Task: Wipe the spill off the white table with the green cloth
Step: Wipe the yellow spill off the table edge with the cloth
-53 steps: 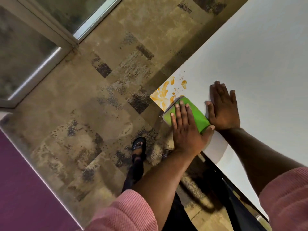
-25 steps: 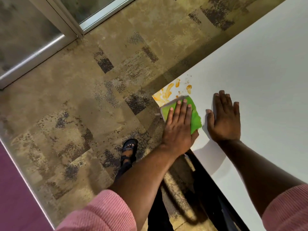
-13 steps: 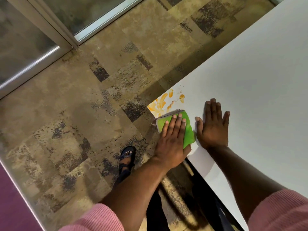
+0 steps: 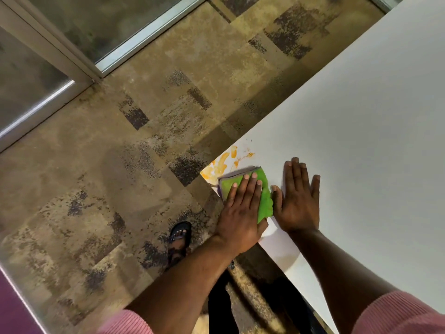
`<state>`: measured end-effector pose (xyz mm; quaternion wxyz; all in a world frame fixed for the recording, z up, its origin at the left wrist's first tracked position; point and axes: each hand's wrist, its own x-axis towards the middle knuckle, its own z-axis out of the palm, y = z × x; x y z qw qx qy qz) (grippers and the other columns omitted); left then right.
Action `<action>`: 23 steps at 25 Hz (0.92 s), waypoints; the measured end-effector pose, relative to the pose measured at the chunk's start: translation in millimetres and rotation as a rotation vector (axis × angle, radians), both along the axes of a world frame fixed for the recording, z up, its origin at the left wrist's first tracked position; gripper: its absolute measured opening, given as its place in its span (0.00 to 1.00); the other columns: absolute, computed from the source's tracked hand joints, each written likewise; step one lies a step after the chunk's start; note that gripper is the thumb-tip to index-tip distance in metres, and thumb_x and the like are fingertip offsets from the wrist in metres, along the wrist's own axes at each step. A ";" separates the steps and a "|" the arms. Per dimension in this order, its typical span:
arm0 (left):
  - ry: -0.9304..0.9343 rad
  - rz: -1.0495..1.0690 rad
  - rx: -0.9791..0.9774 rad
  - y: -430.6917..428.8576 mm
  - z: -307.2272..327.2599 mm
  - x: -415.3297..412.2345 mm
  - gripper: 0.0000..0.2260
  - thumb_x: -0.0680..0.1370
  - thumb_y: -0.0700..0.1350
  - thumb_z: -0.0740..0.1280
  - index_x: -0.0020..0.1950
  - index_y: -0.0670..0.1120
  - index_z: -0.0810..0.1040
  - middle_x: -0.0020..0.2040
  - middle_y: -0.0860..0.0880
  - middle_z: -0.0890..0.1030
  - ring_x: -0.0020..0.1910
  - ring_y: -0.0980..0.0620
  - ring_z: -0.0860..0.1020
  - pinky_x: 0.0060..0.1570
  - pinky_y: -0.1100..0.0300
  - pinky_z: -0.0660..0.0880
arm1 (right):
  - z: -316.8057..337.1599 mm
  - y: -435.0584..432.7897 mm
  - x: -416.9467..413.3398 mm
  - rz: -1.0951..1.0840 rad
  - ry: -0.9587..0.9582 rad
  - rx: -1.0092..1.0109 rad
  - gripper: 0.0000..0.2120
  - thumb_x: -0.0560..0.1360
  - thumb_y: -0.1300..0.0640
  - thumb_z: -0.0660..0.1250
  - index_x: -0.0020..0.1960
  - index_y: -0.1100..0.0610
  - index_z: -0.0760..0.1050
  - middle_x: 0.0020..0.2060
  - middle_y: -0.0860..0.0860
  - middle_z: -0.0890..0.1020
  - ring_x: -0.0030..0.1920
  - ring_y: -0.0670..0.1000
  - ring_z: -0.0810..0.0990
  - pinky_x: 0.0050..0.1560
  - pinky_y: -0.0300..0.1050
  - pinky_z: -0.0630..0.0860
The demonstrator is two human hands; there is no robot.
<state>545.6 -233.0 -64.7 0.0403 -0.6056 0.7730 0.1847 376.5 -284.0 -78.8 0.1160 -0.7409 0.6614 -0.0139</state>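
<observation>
A folded green cloth (image 4: 265,189) lies at the near left corner of the white table (image 4: 361,116). My left hand (image 4: 240,213) presses flat on the cloth with fingers stretched out. Orange smears of the spill (image 4: 220,165) streak the corner just beyond the cloth's far edge, with a few small drops further in. My right hand (image 4: 299,201) rests flat on the bare table, fingers spread, its thumb touching the cloth's right edge. It holds nothing.
The table's corner and left edge drop to a mottled brown carpet (image 4: 120,177). A foot in a black sandal (image 4: 179,239) stands on the carpet below the corner. Glass panels with metal frames (image 4: 79,61) run along the far left.
My left hand has kept the cloth pressed down near the spill, shifting it slightly over the smears. The small drop near the cloth's far right looks smeared. My right hand stays flat beside it.
</observation>
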 end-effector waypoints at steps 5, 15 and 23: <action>0.024 -0.011 -0.033 -52.0 -3.1 2.2 0.41 0.80 0.64 0.55 0.84 0.39 0.49 0.85 0.40 0.48 0.84 0.42 0.46 0.82 0.43 0.47 | -4.4 -0.8 -2.1 0.018 0.033 -0.006 0.34 0.84 0.42 0.44 0.85 0.57 0.49 0.85 0.55 0.51 0.85 0.55 0.47 0.82 0.65 0.47; 0.005 0.026 0.063 3.1 4.5 19.8 0.41 0.80 0.60 0.56 0.84 0.39 0.44 0.84 0.40 0.42 0.84 0.41 0.43 0.81 0.41 0.49 | -6.3 1.9 0.4 0.001 0.008 -0.041 0.33 0.85 0.43 0.46 0.85 0.56 0.49 0.85 0.54 0.52 0.85 0.53 0.47 0.83 0.64 0.47; 0.072 0.118 -0.046 -36.1 -0.8 13.0 0.41 0.80 0.60 0.59 0.84 0.40 0.47 0.85 0.41 0.46 0.84 0.43 0.45 0.82 0.46 0.43 | -17.7 2.3 -3.4 0.006 0.027 -0.047 0.33 0.84 0.42 0.46 0.86 0.53 0.46 0.86 0.51 0.49 0.85 0.51 0.45 0.83 0.61 0.44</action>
